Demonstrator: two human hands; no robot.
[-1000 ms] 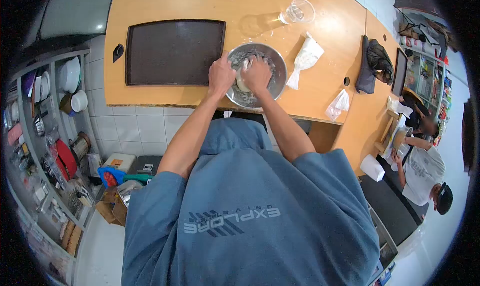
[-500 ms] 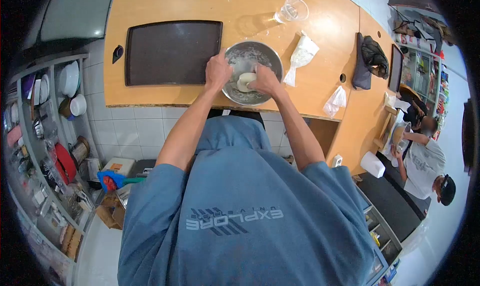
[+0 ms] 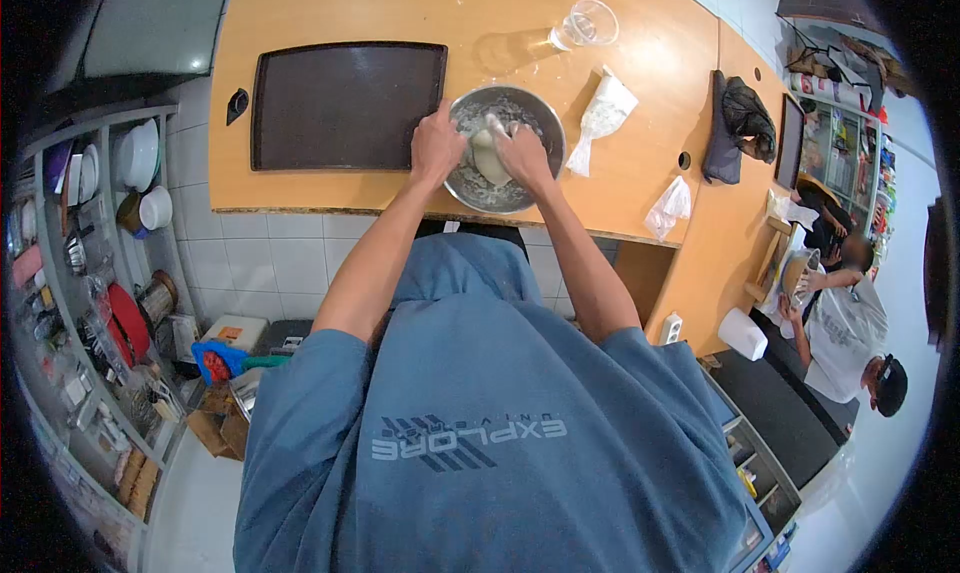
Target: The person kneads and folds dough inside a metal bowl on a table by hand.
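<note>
A steel mixing bowl (image 3: pixel 548 120) stands near the table's front edge, its inner wall smeared with pale residue. My left hand (image 3: pixel 438 147) is closed around the left side of its rim. Inside the bowl lies a pale, smooth lump of dough (image 3: pixel 486 163), drawn out lengthwise. My right hand (image 3: pixel 523 157) reaches in from the right and grips the dough's far end, with whitish residue on the fingertips. Part of the dough is hidden by that hand.
A dark baking tray (image 3: pixel 350 107) lies left of the bowl. To the right are a clear plastic cup (image 3: pixel 590 23), a bag of white powder (image 3: pixel 606 111) and a smaller plastic bag (image 3: pixel 668 209). Another person (image 3: pixel 845 323) handles a bowl at far right.
My right hand has moved slightly away from me and left inside the bowl. The dough, a rounded folded lump before, is now stretched longer. My left hand keeps its place on the rim.
</note>
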